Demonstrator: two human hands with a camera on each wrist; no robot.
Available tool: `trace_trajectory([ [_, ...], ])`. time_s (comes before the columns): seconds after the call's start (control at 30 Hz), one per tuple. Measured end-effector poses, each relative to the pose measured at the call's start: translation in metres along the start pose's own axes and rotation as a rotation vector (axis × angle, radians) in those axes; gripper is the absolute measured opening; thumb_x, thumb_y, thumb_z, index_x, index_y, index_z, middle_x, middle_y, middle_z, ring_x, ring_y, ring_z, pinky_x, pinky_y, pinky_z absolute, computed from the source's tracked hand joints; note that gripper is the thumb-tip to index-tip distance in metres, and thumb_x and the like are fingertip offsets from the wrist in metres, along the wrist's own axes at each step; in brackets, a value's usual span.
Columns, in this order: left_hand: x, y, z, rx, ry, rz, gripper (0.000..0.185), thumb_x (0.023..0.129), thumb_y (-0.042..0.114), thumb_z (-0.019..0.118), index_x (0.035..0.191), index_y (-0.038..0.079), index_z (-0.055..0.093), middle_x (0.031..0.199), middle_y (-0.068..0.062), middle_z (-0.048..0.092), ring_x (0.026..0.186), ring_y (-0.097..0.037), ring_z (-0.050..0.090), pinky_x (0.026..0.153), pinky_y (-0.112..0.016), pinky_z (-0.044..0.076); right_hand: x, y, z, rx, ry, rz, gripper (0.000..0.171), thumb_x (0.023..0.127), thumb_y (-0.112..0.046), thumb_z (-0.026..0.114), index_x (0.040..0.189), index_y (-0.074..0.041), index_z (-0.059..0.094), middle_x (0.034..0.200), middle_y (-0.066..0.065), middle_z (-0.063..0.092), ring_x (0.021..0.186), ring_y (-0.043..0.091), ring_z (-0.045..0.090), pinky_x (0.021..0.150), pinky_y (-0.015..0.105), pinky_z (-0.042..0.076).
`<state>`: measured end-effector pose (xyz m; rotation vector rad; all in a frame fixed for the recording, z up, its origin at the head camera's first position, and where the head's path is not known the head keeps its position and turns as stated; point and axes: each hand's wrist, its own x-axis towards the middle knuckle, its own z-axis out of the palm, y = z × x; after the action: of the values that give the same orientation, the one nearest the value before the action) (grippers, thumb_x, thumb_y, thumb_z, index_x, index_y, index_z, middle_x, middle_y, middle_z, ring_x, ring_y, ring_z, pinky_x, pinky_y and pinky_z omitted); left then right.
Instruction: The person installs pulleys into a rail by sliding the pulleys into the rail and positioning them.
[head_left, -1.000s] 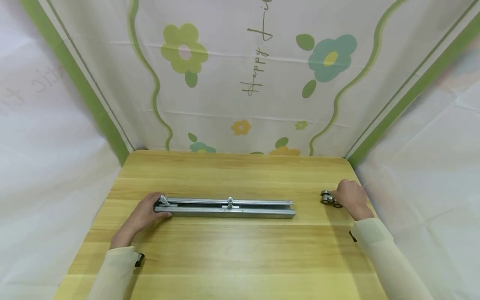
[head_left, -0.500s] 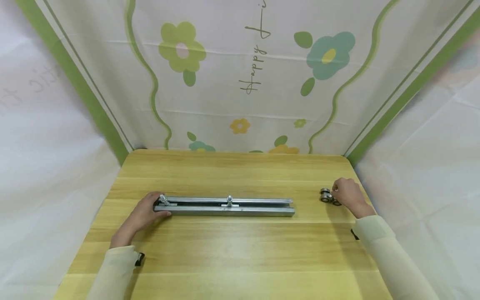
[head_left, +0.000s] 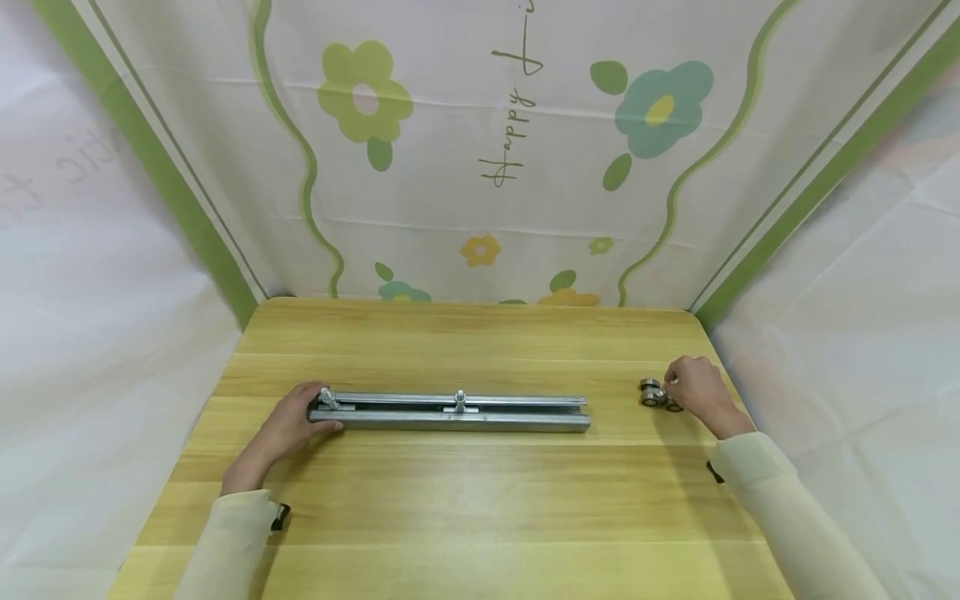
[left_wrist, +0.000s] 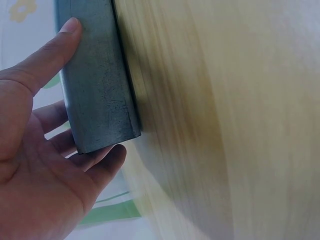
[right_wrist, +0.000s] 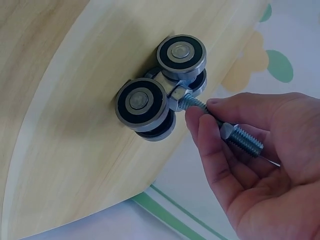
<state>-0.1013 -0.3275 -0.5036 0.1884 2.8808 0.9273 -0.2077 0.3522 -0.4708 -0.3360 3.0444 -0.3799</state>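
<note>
A grey metal channel rail (head_left: pixel 457 423) lies lengthwise across the table, its slot facing up. Two bolts stand up out of that slot, one bolt (head_left: pixel 461 401) near the middle and another bolt (head_left: pixel 327 399) at the left end. My left hand (head_left: pixel 294 425) grips the rail's left end; in the left wrist view its thumb lies along one side and fingers curl round the far side. To the right of the rail, my right hand (head_left: pixel 703 396) pinches the threaded bolt (right_wrist: pixel 192 102) of a roller trolley (right_wrist: pixel 142 102). The trolley's black-and-silver wheels are at the tabletop.
The wooden table (head_left: pixel 465 500) has rounded back corners. Behind it hangs a white curtain (head_left: pixel 480 200) with printed flowers, and white sheets with green bands rise on both sides. Between the rail's right end and the trolley there is a stretch of bare wood.
My right hand has moved very slightly up at the trolley's bolt, its wrist a little to the right. The left hand and the rail have stayed in place.
</note>
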Motion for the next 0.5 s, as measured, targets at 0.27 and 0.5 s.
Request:
trace_trajectory([
  [0.27,0.0,0.0,0.002,-0.011,0.001,-0.009,0.08,0.089,0.023,0.088,0.143,-0.02,0.048,0.146,-0.046,0.045,0.135,-0.064,0.044,0.112,-0.073,0.037,-0.011,-0.02,0.0,0.023,0.0,-0.046,0.01,0.092,-0.003,0.074,0.093,0.005,0.08,0.095,0.027,0.077,0.07,0.031,0.073,0.067,0.054,0.062],
  [0.5,0.0,-0.002,0.001,-0.007,0.0,-0.005,0.08,0.088,0.025,0.088,0.142,-0.019,0.048,0.146,-0.046,0.045,0.134,-0.064,0.044,0.111,-0.074,0.037,-0.015,-0.04,0.001,-0.002,0.046,-0.122,0.006,0.088,-0.001,0.075,0.086,0.001,0.08,0.088,0.019,0.078,0.069,0.027,0.072,0.067,0.052,0.062],
])
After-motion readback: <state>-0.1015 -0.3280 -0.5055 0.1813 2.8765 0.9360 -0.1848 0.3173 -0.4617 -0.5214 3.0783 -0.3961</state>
